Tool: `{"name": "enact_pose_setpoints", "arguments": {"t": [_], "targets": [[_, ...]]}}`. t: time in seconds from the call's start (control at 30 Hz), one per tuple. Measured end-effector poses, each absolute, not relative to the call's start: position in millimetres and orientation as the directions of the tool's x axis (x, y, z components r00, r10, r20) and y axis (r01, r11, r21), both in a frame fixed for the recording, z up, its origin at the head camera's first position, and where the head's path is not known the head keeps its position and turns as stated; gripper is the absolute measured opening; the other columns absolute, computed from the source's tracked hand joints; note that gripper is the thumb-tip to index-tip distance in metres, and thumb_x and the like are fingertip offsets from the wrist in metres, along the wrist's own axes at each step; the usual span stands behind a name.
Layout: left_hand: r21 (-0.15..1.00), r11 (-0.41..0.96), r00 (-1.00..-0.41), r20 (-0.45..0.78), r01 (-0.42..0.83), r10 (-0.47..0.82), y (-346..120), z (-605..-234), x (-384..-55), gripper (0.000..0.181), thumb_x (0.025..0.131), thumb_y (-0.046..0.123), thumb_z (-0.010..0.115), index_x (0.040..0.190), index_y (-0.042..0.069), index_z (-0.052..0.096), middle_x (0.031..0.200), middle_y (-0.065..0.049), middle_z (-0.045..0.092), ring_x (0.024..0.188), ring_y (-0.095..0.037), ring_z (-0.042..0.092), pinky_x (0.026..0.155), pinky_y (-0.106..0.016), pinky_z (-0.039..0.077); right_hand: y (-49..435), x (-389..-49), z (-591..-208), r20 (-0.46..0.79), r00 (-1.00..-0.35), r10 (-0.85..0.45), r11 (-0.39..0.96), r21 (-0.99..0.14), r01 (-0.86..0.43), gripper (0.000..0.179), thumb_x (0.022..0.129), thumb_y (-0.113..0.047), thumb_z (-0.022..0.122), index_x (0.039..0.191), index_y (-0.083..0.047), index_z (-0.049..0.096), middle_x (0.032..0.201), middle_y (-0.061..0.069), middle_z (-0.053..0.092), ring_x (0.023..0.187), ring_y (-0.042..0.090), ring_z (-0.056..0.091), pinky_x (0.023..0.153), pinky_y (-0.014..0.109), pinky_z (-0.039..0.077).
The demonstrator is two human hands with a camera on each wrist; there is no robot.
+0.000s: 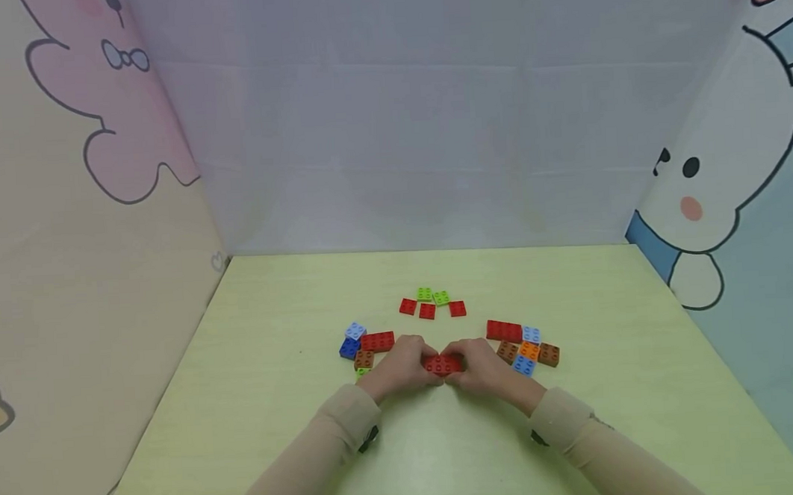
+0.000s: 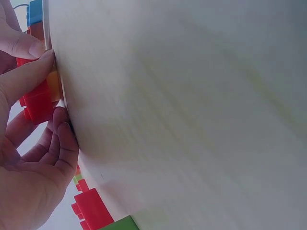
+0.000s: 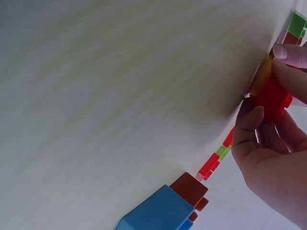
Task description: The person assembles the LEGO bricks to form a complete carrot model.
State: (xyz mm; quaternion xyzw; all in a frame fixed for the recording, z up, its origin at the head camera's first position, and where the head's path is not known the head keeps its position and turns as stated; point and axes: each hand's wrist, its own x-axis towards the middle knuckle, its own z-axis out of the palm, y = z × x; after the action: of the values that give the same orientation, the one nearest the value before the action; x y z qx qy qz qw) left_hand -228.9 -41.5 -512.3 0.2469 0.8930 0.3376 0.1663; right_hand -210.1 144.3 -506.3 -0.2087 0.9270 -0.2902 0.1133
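A red toy building brick (image 1: 443, 365) with studs on top lies between my two hands near the middle of the table. My left hand (image 1: 404, 365) grips its left end between thumb and fingers. At the other end, the right hand (image 1: 478, 366) grips it the same way, and the thumbs nearly meet in front. Under the red brick, an orange brick (image 2: 54, 85) shows low against the tabletop in the left wrist view. From the right wrist, the orange layer (image 3: 261, 76) also appears below the red one. Fingers cover much of both bricks.
Left of the hands sit a long red brick (image 1: 377, 342), a blue brick (image 1: 350, 348) and a brown brick (image 1: 364, 360). On the right are another long red brick (image 1: 504, 330), an orange one (image 1: 529, 350) and several others. Small green (image 1: 424, 294) and red bricks (image 1: 427, 312) lie farther back.
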Motion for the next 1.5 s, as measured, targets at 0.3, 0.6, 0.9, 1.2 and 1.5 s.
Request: {"name": "enact_pose_setpoints", "arguments": {"t": [0.3,0.6,0.9,1.2,1.5], "targets": [[0.702,0.639,-0.828,-0.127,0.314,0.547,-42.6,-516.2,-230.7,0.009,0.075,0.022,0.082,0.080,0.022,0.074,0.068,0.007,0.058,0.074,-0.012,0.048,0.062,-0.027,0.040,144.6,-211.7,-506.4,-0.085,-0.890,-0.449,0.744,-0.587,-0.319,0.029,0.078,-0.018,0.080,0.105,-0.013,0.071,0.090,-0.008,0.063,0.081,0.013,0.053,0.072,0.032,0.045],[0.656,0.671,-0.844,-0.094,0.346,0.528,-45.7,-516.1,-226.7,0.022,0.073,0.025,0.083,0.091,0.016,0.072,0.077,0.011,0.058,0.075,-0.011,0.053,0.068,-0.028,0.044,144.9,-213.6,-507.6,-0.087,-0.874,-0.478,0.727,-0.598,-0.338,0.028,0.079,-0.017,0.079,0.105,-0.013,0.071,0.089,-0.010,0.063,0.080,0.012,0.053,0.073,0.032,0.046],[0.658,0.660,-0.836,-0.083,0.362,0.542,-45.7,-515.8,-226.3,0.017,0.077,0.021,0.080,0.092,0.015,0.074,0.076,0.012,0.058,0.075,-0.011,0.051,0.067,-0.027,0.043,146.9,-210.3,-501.3,-0.118,-0.864,-0.489,0.723,-0.609,-0.326,0.036,0.080,-0.019,0.079,0.112,-0.009,0.069,0.096,-0.005,0.065,0.083,0.013,0.053,0.073,0.032,0.046],[0.651,0.669,-0.837,-0.091,0.360,0.539,-44.7,-516.0,-227.6,0.026,0.076,0.025,0.082,0.099,0.014,0.075,0.080,0.012,0.057,0.077,-0.010,0.049,0.067,-0.027,0.042,168.9,-214.4,-488.2,-0.070,-0.863,-0.500,0.681,-0.647,-0.343,0.038,0.086,-0.028,0.073,0.118,-0.010,0.067,0.113,0.000,0.065,0.100,0.017,0.059,0.083,0.037,0.049],[0.654,0.673,-0.840,-0.104,0.346,0.533,-45.6,-514.5,-225.0,0.032,0.076,0.026,0.082,0.104,0.012,0.074,0.082,0.011,0.055,0.080,-0.011,0.048,0.068,-0.027,0.041,201.4,-234.2,-482.2,0.052,-0.891,-0.451,0.701,-0.597,-0.390,0.035,0.085,-0.010,0.072,0.118,0.000,0.066,0.112,0.013,0.065,0.099,0.028,0.061,0.084,0.044,0.049]]}}
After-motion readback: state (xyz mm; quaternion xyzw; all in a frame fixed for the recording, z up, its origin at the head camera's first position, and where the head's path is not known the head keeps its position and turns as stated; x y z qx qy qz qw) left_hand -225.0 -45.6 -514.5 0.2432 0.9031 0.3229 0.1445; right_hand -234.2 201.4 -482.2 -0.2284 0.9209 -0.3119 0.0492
